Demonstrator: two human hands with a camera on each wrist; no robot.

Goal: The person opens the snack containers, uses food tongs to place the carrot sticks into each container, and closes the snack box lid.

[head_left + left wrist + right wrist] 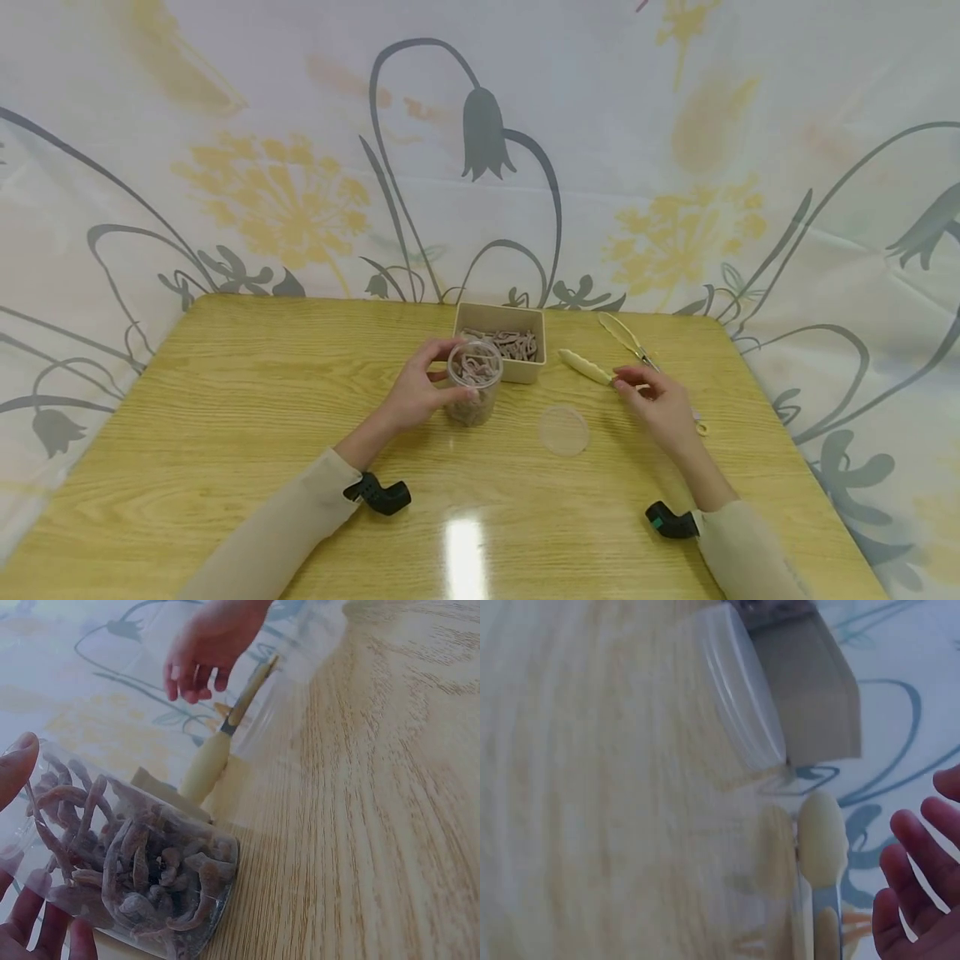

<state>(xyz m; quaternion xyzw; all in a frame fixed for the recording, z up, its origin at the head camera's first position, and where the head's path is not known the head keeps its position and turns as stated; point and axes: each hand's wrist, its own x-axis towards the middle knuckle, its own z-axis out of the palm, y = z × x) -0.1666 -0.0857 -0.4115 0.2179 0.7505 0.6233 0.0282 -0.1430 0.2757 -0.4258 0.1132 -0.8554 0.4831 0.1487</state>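
Observation:
My left hand point(420, 387) grips a clear plastic jar point(483, 404), thumb on the near side and fingers round the far side. Greyish-brown, curled dried strips point(139, 862) fill much of the jar, whose top has no lid on it. My right hand point(660, 404) hovers over a pair of tongs point(587, 367) with cream scalloped tips. In the left wrist view its fingers hang loosely bent, apart from the tongs point(204, 766) and holding nothing. The tongs lie spread on the table, their middle partly hidden by that hand in the head view.
Behind the jar stands a beige rectangular box point(498, 317) holding more of the strips. A clear round lid point(564, 430) lies flat between the jar and my right hand. The wooden table point(300, 375) ends at a flower-patterned cloth backdrop point(450, 208).

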